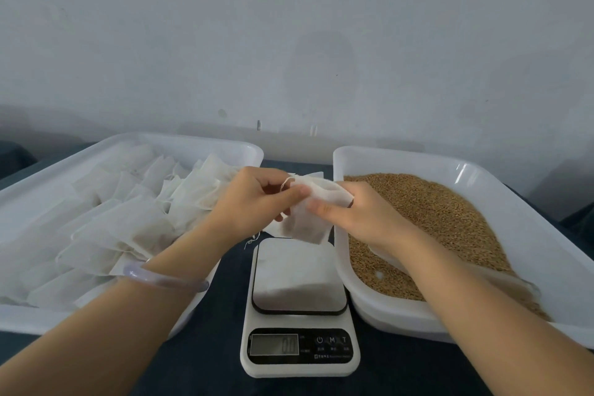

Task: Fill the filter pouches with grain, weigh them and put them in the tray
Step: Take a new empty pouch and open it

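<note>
Both hands hold one white filter pouch [310, 222] in the air above the far end of the scale [299, 305]. My left hand [250, 199] pinches its top edge by the drawstring. My right hand [360, 212] grips the pouch's right side, thumb on its front. The pouch hangs flat and looks thin. The scale's plate is bare and its display [274, 345] reads about zero. A white tray [199, 145] on the left holds several pouches [128, 219]. A white tray [482, 170] on the right holds brown grain [434, 212].
A clear scoop [501, 276] lies in the grain under my right forearm. A pale bangle [164, 278] is on my left wrist. The dark tabletop [205, 357] shows between the trays. A pale wall stands right behind them.
</note>
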`<move>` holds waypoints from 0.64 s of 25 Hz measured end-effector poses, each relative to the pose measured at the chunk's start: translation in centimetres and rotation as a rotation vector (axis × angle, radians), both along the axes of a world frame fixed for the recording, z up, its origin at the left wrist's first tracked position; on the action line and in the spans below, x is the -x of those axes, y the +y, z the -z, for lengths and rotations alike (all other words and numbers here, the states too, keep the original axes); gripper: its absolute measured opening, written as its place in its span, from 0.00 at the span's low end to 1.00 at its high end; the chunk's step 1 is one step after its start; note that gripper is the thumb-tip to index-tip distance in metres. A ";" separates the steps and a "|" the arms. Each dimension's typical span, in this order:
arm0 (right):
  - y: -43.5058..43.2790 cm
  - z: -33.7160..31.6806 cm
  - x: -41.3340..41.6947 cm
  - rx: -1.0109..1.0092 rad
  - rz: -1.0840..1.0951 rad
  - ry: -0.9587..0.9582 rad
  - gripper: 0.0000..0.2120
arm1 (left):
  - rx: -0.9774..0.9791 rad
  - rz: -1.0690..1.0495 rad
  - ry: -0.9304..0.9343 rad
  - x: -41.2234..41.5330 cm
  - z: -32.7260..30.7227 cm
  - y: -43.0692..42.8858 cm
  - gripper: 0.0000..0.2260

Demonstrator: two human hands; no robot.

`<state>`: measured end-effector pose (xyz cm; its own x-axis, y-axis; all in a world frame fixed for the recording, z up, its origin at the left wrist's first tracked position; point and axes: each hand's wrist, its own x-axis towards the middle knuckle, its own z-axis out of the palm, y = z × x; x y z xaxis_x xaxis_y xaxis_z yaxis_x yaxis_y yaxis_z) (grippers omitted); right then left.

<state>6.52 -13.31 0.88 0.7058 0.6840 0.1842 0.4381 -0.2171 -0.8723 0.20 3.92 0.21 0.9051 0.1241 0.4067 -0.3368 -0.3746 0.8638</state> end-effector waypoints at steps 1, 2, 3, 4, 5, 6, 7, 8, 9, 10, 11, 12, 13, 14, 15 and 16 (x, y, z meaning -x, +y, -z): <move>-0.1 0.1 -0.1 0.048 0.028 -0.035 0.22 | -0.025 -0.003 0.025 -0.1 0.1 0.2 0.09; 0.0 0.2 -0.1 0.100 0.032 -0.060 0.24 | -0.047 -0.008 0.048 -0.1 0.1 0.3 0.08; 0.0 0.2 0.0 0.147 0.023 -0.081 0.25 | -0.074 -0.013 0.067 -0.1 0.2 0.3 0.06; 0.1 0.1 0.0 0.178 0.009 -0.101 0.26 | -0.095 -0.016 0.078 0.0 0.3 0.4 0.03; 0.2 0.1 0.1 0.201 -0.002 -0.115 0.26 | -0.109 -0.024 0.083 0.0 0.3 0.4 0.03; 0.1 0.1 0.2 0.212 -0.008 -0.117 0.26 | -0.115 -0.020 0.087 0.1 0.4 0.5 0.06; 0.1 0.1 0.3 0.220 -0.001 -0.113 0.26 | -0.113 -0.006 0.097 0.1 0.4 0.5 0.08; 0.0 0.1 0.3 0.224 0.017 -0.110 0.24 | -0.113 0.010 0.111 0.1 0.3 0.5 0.10; 0.0 0.1 0.3 0.232 0.037 -0.115 0.21 | -0.122 0.021 0.118 0.1 0.3 0.5 0.11; 0.0 0.2 0.2 0.240 0.052 -0.125 0.20 | -0.135 0.026 0.123 0.1 0.3 0.5 0.11; 0.0 0.3 0.1 0.248 0.059 -0.136 0.19 | -0.143 0.021 0.130 0.0 0.3 0.5 0.10; 0.0 0.3 0.0 0.253 0.055 -0.145 0.19 | -0.139 0.011 0.139 -0.1 0.4 0.5 0.09; 0.1 0.3 -0.1 0.255 0.042 -0.148 0.20 | -0.131 0.000 0.150 -0.1 0.5 0.6 0.06; 0.1 0.4 -0.1 0.257 0.023 -0.149 0.21 | -0.126 -0.011 0.163 -0.2 0.6 0.7 0.03; 0.1 0.4 -0.1 0.264 0.006 -0.149 0.22 | -0.132 -0.022 0.179 -0.2 0.6 0.9 0.03; 0.1 0.4 -0.1 0.276 -0.007 -0.149 0.22 | -0.157 -0.023 0.198 -0.3 0.6 1.0 0.02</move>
